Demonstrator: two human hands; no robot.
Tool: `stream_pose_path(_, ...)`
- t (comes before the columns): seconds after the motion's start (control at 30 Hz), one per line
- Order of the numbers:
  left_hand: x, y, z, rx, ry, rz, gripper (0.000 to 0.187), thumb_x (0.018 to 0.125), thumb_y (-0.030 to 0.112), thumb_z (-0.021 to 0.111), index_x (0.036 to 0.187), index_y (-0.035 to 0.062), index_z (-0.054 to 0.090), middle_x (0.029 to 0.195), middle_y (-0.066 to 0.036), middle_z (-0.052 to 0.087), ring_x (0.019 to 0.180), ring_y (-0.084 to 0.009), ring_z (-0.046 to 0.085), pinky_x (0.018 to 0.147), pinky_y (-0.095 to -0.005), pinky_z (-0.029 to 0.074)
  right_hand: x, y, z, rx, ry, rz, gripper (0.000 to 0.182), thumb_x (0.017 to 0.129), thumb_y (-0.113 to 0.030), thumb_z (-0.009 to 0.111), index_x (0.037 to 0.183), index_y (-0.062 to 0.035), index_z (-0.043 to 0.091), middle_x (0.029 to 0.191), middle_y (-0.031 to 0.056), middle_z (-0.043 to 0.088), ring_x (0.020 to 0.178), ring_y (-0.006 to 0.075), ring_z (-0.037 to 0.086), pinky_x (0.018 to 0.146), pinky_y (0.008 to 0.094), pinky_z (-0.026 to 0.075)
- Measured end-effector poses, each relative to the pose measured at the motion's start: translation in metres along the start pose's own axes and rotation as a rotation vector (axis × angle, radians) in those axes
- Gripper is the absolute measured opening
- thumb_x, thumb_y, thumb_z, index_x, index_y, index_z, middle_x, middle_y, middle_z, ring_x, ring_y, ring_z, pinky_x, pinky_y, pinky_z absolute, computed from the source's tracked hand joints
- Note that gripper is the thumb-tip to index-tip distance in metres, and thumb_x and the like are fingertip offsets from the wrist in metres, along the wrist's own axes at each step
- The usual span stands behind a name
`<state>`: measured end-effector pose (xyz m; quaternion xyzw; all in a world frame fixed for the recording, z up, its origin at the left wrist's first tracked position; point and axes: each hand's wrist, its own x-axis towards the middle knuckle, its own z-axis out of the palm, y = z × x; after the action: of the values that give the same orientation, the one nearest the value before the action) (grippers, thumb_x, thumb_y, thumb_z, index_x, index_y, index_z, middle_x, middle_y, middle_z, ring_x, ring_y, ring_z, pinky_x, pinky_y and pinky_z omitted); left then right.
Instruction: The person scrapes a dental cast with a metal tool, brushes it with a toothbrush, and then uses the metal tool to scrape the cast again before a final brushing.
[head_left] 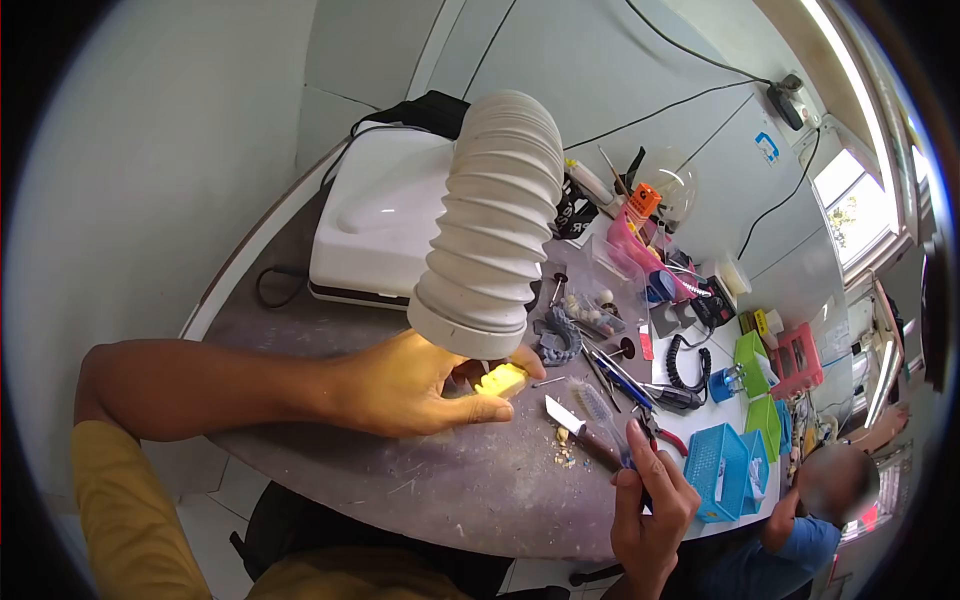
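My left hand (410, 390) is closed around a small dental cast (501, 380), lit bright yellow, with a bumpy, tooth-like upper edge. It is held just below the mouth of a white corrugated hose (490, 230). At the lower right, my right hand (655, 505) pinches the brown handle of a knife (598, 448) between thumb and fingers. The knife's short pale blade points up and left, towards the cast. Crumbs and shavings (565, 455) lie on the grey table beside the blade. Part of the handle's end is hidden by my fingers.
Behind the hose stands a white machine housing (385, 210). Pliers (660, 432), a grey dental arch model (558, 337) and several slim tools lie to the right. Further right are blue baskets (715, 475) and green bins (757, 395). Another person (810, 540) sits at the far right.
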<state>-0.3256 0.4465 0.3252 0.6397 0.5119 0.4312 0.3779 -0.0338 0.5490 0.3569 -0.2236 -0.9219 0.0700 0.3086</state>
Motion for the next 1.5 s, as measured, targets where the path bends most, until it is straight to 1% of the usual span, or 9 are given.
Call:
stream_pose_path(0.07,-0.003,0.002,0.001,0.022,0.054,0.003,0.055,0.094,0.019,0.077,0.144,0.0105,0.055,0.112,-0.005,0.063,0.101,-0.0123,0.057,0.093,-0.0308,0.048,0.003,-0.002,0.001,0.014,0.000,-0.001,0.049,0.086,0.002,0.069,0.135,-0.0027,0.068,0.062,0.0043,0.051,0.048,0.0121,0.042,0.045,0.0287,0.032)
stream_pose_path(0.13,-0.006,0.002,0.003,0.045,0.114,0.007,0.056,0.093,0.016,0.077,0.144,0.0095,0.055,0.117,-0.006,0.065,0.106,-0.0123,0.059,0.096,-0.0311,0.048,0.008,-0.009,-0.001,0.051,-0.041,0.098,0.039,0.094,-0.005,0.066,0.132,0.0024,0.068,0.079,0.0133,0.071,0.058,0.0172,0.064,0.058,0.0298,0.048)
stream_pose_path(0.23,-0.007,-0.003,0.007,0.130,0.172,0.021,0.062,0.092,0.015,0.078,0.148,0.0092,0.052,0.130,-0.009,0.067,0.115,-0.0126,0.061,0.102,-0.0315,0.046,0.017,-0.006,0.000,0.061,-0.038,-0.047,0.051,0.086,0.003,0.070,0.136,-0.0048,0.067,0.065,0.0059,0.059,0.053,0.0138,0.054,0.048,0.0293,0.040)
stream_pose_path(0.43,-0.008,0.006,0.008,0.111,0.135,-0.016,0.079,0.092,0.014,0.078,0.159,0.0091,0.036,0.130,-0.012,0.069,0.117,-0.0144,0.063,0.107,-0.0312,0.043,0.038,-0.022,0.001,-0.034,-0.202,-0.267,0.054,0.082,0.002,0.074,0.135,-0.0095,0.069,0.071,0.0042,0.061,0.056,0.0177,0.058,0.051,0.0329,0.047)
stream_pose_path(0.73,-0.006,-0.010,0.009,0.023,0.039,0.067,0.075,0.096,-0.002,0.067,0.160,0.0081,0.030,0.136,-0.013,0.065,0.129,-0.0186,0.060,0.110,-0.0323,0.050,0.033,0.008,-0.038,-0.239,-0.130,-0.058,0.054,0.076,0.010,0.067,0.127,-0.0058,0.073,0.066,0.0088,0.061,0.050,0.0172,0.056,0.049,0.0303,0.041)
stream_pose_path(1.0,-0.008,0.000,0.008,-0.098,0.047,-0.037,0.069,0.097,0.002,0.069,0.159,0.0086,0.037,0.136,-0.011,0.064,0.124,-0.0147,0.061,0.104,-0.0269,0.047,0.025,0.005,0.004,0.010,-0.129,-0.296,0.051,0.079,0.004,0.075,0.128,-0.0096,0.073,0.072,0.0045,0.064,0.054,0.0168,0.057,0.050,0.0323,0.045)
stream_pose_path(1.17,-0.006,0.001,0.007,-0.029,0.076,-0.010,0.062,0.098,0.006,0.070,0.155,0.0089,0.044,0.134,-0.009,0.065,0.116,-0.0128,0.063,0.101,-0.0276,0.050,0.018,0.028,-0.003,-0.065,0.012,-0.057,0.048,0.082,0.004,0.074,0.128,-0.0080,0.073,0.071,0.0065,0.062,0.054,0.0169,0.057,0.050,0.0330,0.044)
stream_pose_path(1.4,-0.007,0.001,0.009,-0.156,0.075,-0.052,0.052,0.097,0.005,0.070,0.146,0.0066,0.054,0.131,-0.009,0.065,0.114,-0.0140,0.064,0.101,-0.0299,0.051,0.022,0.006,0.019,0.071,-0.045,-0.300,0.043,0.084,0.004,0.073,0.125,-0.0067,0.074,0.074,0.0092,0.067,0.059,0.0194,0.063,0.052,0.0308,0.047)
stream_pose_path(1.5,-0.005,-0.003,0.007,-0.200,0.095,-0.052,0.047,0.095,0.008,0.072,0.140,0.0034,0.058,0.128,-0.010,0.067,0.113,-0.0149,0.064,0.100,-0.0308,0.052,0.019,0.023,0.009,0.028,-0.077,-0.132,0.047,0.084,0.004,0.072,0.129,-0.0101,0.072,0.073,0.0074,0.065,0.057,0.0183,0.062,0.052,0.0313,0.048)
